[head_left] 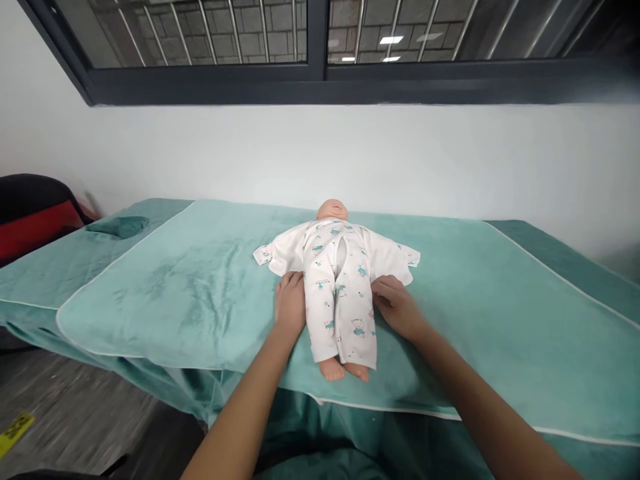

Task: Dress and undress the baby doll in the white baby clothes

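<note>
A baby doll [333,209] lies on its back, head toward the wall and bare feet [332,369] toward me. White baby trousers [321,303] with a teal animal print cover its legs and reach up over its chest, with an open slit at the crotch. Under them, a white baby shirt [387,257] has its sleeves spread to both sides. At the trousers' left side, my left hand [290,301] is closed with bent fingers against the cloth, fingertips partly hidden. My right hand [399,305] is curled at the opposite side, fingertips pinching the trousers' edge.
A teal padded sheet [165,287] with white piping covers the table. A hole [119,227] shows in the cover at left, near a black and red chair [37,217]. Behind are a white wall [320,157] and a dark-framed window [315,83].
</note>
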A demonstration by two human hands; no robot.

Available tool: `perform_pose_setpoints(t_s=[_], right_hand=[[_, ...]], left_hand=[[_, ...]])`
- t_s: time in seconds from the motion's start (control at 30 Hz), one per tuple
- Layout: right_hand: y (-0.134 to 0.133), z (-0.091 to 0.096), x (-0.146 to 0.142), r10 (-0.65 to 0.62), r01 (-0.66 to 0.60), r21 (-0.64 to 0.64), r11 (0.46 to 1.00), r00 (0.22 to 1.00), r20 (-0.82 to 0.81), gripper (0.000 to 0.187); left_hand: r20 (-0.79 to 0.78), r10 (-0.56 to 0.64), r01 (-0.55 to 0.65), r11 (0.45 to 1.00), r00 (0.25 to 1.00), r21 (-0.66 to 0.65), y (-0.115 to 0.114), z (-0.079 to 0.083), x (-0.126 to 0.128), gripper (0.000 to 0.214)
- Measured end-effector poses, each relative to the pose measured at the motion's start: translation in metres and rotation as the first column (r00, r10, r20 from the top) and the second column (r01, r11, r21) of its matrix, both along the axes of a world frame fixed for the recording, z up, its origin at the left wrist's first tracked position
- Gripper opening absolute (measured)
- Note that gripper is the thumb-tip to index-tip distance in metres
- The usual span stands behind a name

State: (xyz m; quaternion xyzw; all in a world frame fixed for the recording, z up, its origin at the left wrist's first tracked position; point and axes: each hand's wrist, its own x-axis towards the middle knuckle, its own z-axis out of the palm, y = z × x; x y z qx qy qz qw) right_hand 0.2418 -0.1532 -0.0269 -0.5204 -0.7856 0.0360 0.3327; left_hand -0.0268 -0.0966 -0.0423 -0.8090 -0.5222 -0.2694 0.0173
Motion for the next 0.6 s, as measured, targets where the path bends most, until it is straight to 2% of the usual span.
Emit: perform_pose_setpoints(t_s=[0.07, 0.17, 0.3, 0.37, 0.43, 0.5, 0.57, 0.6], right_hand=[[-0.008, 0.001, 0.004, -0.006, 0.006, -0.003, 1.000, 1.000, 0.011, 0.022], [-0.031, 0.001, 0.001, -0.082, 0.082, -0.009, 0.997, 0.996, -0.041, 0.022], [-0.089, 0.001, -0.029, -0.095, 0.078, -0.077, 0.994, 0.964, -0.248, 0.015], [-0.120, 0.004, -0.051, -0.066, 0.036, -0.099, 0.994, 0.947, -0.313, 0.015], [-0.141, 0.011, -0.073, -0.021, -0.008, -0.091, 0.996, 0.947, -0.321, 0.022], [-0.148, 0.019, -0.091, 0.035, -0.055, -0.073, 0.996, 0.968, -0.250, 0.034], [-0.143, 0.025, -0.103, 0.023, -0.034, -0.073, 0.997, 0.989, -0.147, 0.041], [-0.137, 0.027, -0.107, -0.013, 0.006, -0.080, 0.997, 0.995, -0.096, 0.042]], left_hand=[[-0.009, 0.031, -0.031, 0.999, 0.999, -0.006, 0.004, -0.001, 0.002, 0.027], [0.026, 0.041, -0.041, 0.999, 0.999, 0.000, 0.006, 0.000, 0.004, 0.025], [0.143, 0.070, -0.069, 0.998, 0.987, -0.013, 0.003, 0.004, 0.004, 0.021], [0.288, 0.086, -0.077, 0.996, 0.954, -0.044, -0.006, 0.005, 0.002, 0.019], [0.475, 0.106, -0.059, 0.992, 0.874, -0.112, -0.026, 0.003, -0.001, 0.017], [0.611, 0.110, 0.008, 0.982, 0.784, -0.187, -0.058, -0.002, -0.005, 0.015], [0.635, 0.060, 0.099, 0.972, 0.770, -0.211, -0.097, -0.011, -0.010, 0.016], [0.643, 0.021, 0.134, 0.972, 0.766, -0.191, -0.115, -0.015, -0.012, 0.023]])
